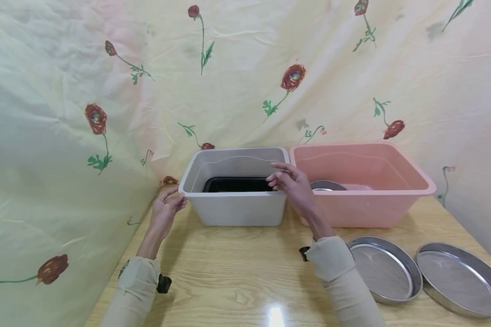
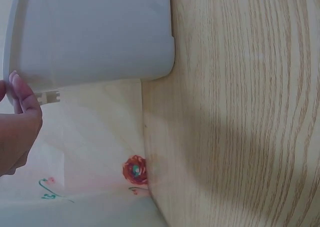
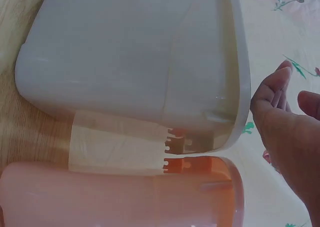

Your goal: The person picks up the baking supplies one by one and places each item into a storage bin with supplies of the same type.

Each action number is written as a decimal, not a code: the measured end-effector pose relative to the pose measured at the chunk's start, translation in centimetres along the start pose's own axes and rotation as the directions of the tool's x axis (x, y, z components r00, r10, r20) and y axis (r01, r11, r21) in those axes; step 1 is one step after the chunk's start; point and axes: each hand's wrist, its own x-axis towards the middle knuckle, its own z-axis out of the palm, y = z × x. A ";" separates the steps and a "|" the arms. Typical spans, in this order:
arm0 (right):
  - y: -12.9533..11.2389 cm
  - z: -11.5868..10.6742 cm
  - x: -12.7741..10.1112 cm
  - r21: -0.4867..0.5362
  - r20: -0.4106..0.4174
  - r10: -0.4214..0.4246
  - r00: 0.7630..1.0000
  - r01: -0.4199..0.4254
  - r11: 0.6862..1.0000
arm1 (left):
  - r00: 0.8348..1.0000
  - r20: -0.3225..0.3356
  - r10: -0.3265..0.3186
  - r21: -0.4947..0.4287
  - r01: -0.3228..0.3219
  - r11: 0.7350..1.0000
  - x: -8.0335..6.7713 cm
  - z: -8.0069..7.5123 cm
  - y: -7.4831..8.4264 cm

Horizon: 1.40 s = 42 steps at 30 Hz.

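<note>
A grey plastic tub (image 1: 237,211) stands at the back of the wooden table, with a black tray (image 1: 237,185) lying inside it. My left hand (image 1: 177,198) hovers by the tub's left front corner, fingers relaxed and holding nothing. In the left wrist view its fingertips (image 2: 22,99) sit close to the rim of the grey tub (image 2: 95,37). My right hand (image 1: 275,180) hangs over the tub's right front rim, fingers loosely extended and empty. The right wrist view shows that hand (image 3: 285,117) just off the edge of the grey tub (image 3: 130,57).
A pink tub (image 1: 364,211) stands against the grey one's right side, with a metal pan (image 1: 327,185) inside. Two round metal pans (image 1: 382,270) (image 1: 458,277) lie on the table (image 1: 237,272) at front right. A flowered cloth (image 1: 86,113) closes off the back and left.
</note>
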 end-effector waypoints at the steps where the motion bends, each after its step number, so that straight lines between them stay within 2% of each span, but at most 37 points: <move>1: 0.0 -0.1 -0.1 0.000 -0.006 -0.001 1.000 0.001 1.000 | 1.000 -0.002 -0.001 -0.001 0.001 1.000 0.0 0.0 0.0; 9: -0.3 -0.9 -1.1 -0.020 -0.051 -0.052 0.997 0.051 0.998 | 1.000 0.007 -0.006 -0.011 0.006 1.000 -0.1 0.1 0.1; 15: -0.6 -1.6 -1.8 -0.021 -0.090 -0.058 0.994 0.056 0.998 | 1.000 0.010 0.000 -0.007 0.000 1.000 -0.2 0.2 0.2; 24: -0.5 -2.6 -2.4 0.067 -0.119 -0.074 0.990 0.082 0.994 | 1.000 0.012 0.009 -0.009 -0.009 1.000 -0.3 0.2 0.1; 35: -1.2 -4.9 -4.1 0.027 -0.161 -0.093 0.983 0.099 0.995 | 1.000 0.007 0.011 -0.017 -0.011 1.000 -0.5 0.4 0.0; 42: -1.6 -6.3 -5.3 0.102 -0.169 -0.117 0.979 0.136 0.985 | 1.000 -0.014 0.012 -0.017 -0.013 1.000 -0.8 0.4 -0.7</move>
